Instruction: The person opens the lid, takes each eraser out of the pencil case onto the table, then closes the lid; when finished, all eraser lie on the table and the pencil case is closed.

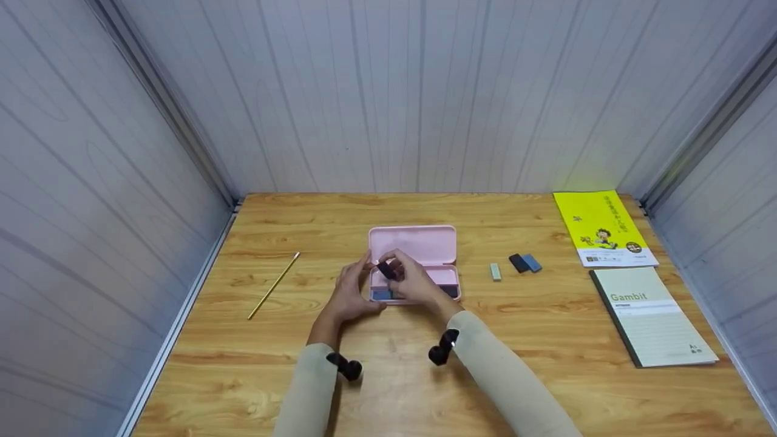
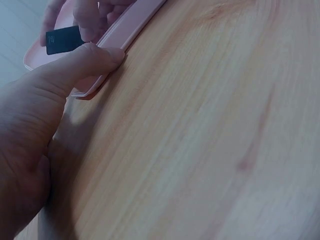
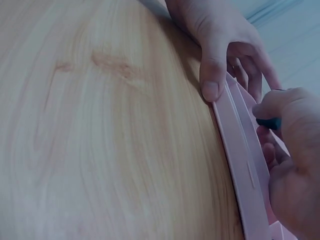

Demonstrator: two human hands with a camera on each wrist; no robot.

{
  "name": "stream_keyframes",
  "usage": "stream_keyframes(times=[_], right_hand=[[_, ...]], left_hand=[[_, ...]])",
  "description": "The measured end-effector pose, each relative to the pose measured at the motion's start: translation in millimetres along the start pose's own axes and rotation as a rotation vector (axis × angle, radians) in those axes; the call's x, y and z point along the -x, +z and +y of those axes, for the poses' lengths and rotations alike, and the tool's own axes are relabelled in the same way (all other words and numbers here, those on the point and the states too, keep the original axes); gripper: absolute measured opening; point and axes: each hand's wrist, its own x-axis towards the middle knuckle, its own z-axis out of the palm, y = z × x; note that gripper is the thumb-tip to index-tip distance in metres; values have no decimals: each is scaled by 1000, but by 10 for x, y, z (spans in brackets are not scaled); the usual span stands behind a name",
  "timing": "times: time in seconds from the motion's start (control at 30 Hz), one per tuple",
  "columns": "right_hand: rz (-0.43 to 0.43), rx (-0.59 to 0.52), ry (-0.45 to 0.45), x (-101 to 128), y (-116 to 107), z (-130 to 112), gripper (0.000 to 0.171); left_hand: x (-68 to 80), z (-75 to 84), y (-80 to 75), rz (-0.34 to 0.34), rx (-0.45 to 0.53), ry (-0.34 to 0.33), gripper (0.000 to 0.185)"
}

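Observation:
A pink pencil case [image 1: 425, 241] lies with its lid raised in the middle of the table. My left hand [image 1: 350, 292] holds its left end, thumb against the front wall and fingers at the far side. Over the case's left part, my right hand [image 1: 417, 285] pinches a black eraser [image 1: 386, 270], whose small print faces the left wrist view. Inside the front compartment lie a blue eraser [image 1: 381, 295] at the left and a dark block [image 1: 450, 291] at the right. The right hand hides what lies between them.
A pale green eraser [image 1: 495, 272] lies right of the case. Beyond it a black eraser [image 1: 519, 263] touches a blue eraser [image 1: 532, 263]. A yellow booklet [image 1: 598, 221] and a notebook [image 1: 652, 321] lie at the right. On the left is a gold pencil [image 1: 273, 287].

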Motion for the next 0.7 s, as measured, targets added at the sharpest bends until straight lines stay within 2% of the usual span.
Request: stream_keyframes(times=[0.17,0.33,0.7], right_hand=[[57,-46,42,49,-39,-144,52],[69,-139,90,42,-34,-223,54],[12,-214,143,44,-55,-260,58]], left_hand=[[3,-4,-1,3,-8,8,133],[8,-32,9,15,-19,40,132],[-1,-11,4,4,4,13,132]])
